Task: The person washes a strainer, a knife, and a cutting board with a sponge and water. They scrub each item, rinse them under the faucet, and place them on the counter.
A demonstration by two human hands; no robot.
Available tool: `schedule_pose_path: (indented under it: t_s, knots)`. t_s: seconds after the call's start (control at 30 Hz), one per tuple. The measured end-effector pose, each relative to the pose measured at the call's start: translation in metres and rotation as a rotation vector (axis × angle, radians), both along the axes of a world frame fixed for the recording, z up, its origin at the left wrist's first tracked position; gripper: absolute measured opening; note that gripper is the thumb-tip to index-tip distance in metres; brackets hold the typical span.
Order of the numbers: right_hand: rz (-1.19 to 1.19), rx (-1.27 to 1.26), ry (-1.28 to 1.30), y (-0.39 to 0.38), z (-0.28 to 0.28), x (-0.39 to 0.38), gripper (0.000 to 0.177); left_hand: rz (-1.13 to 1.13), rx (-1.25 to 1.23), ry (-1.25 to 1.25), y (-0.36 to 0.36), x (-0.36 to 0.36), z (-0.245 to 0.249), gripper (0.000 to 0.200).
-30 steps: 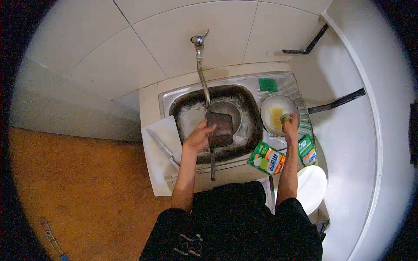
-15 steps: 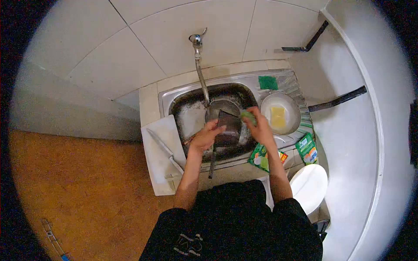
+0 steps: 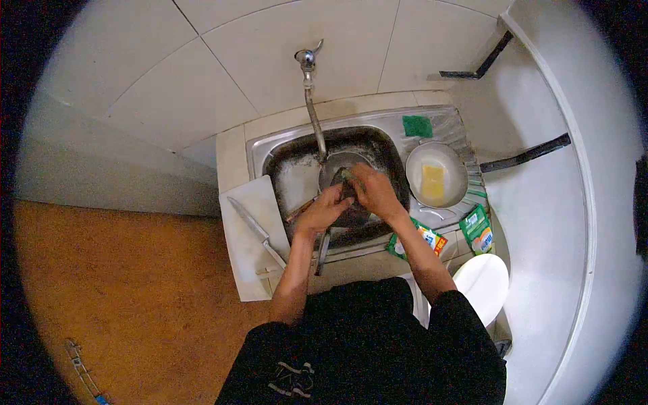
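Over the steel sink (image 3: 260,145), my left hand (image 3: 324,210) is closed on a dark, flat-sided piece (image 3: 347,192) that both hands largely cover. My right hand (image 3: 372,191) meets it from the right, fingers closed round a small green sponge (image 3: 346,175) pressed on the dark piece. A dark handle (image 3: 322,252) extends below my left hand across the sink's front rim. Behind the hands a round pan (image 3: 331,170) lies in the basin, under the faucet spout (image 3: 315,125).
White cutting board (image 3: 241,262) with a knife (image 3: 251,221) at left. On the drainboard, a bowl (image 3: 416,177) holds a yellow sponge (image 3: 433,182); a green scouring pad (image 3: 418,126) lies behind. Green packets (image 3: 477,228) and a white plate (image 3: 482,287) are at right.
My right hand has moved left with the green sponge, onto the dark piece. That piece is now tilted and mostly covered, and the handle below has shifted slightly left.
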State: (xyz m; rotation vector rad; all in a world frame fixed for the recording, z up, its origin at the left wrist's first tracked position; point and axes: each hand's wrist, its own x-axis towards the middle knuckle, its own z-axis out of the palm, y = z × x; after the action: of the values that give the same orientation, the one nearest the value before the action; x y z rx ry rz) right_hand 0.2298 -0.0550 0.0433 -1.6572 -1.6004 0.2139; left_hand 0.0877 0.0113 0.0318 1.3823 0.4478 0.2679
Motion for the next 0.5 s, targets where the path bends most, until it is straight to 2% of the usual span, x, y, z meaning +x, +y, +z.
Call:
schedule_pose_path:
  t_s: [0.03,0.07,0.13,0.2,0.27,0.33,0.37,0.43,0.5]
  knots:
    - [0.022,-0.114,0.043,0.0,0.008,0.001,0.019,-0.01,-0.035,0.086,-0.001,-0.001,0.015,0.027]
    - [0.026,-0.109,0.042,-0.001,0.015,-0.002,0.019,-0.006,-0.03,0.084,0.001,-0.001,0.032,0.027]
    - [0.063,-0.221,-0.018,-0.008,0.024,-0.011,0.017,-0.05,0.165,0.322,0.0,0.0,0.071,0.023]
    - [0.004,-0.185,0.005,0.002,0.013,0.0,0.016,-0.016,0.18,0.3,0.004,-0.002,0.015,0.025]
    - [-0.055,-0.141,0.033,0.004,0.002,0.001,0.015,0.021,0.203,0.284,0.001,-0.004,0.016,0.027]
    - [-0.056,-0.063,0.028,0.004,-0.001,-0.006,0.015,0.007,0.196,0.338,-0.009,-0.002,0.077,0.03]
    - [-0.056,-0.065,0.029,0.003,-0.001,-0.007,0.015,0.006,0.194,0.34,-0.008,-0.005,0.065,0.03]
    - [-0.009,-0.131,-0.027,0.003,0.005,-0.007,0.018,0.0,-0.045,0.056,-0.003,-0.007,0.036,0.032]
    - [-0.05,-0.092,0.008,0.004,-0.003,-0.007,0.019,-0.025,-0.006,0.157,-0.005,-0.009,0.04,0.031]
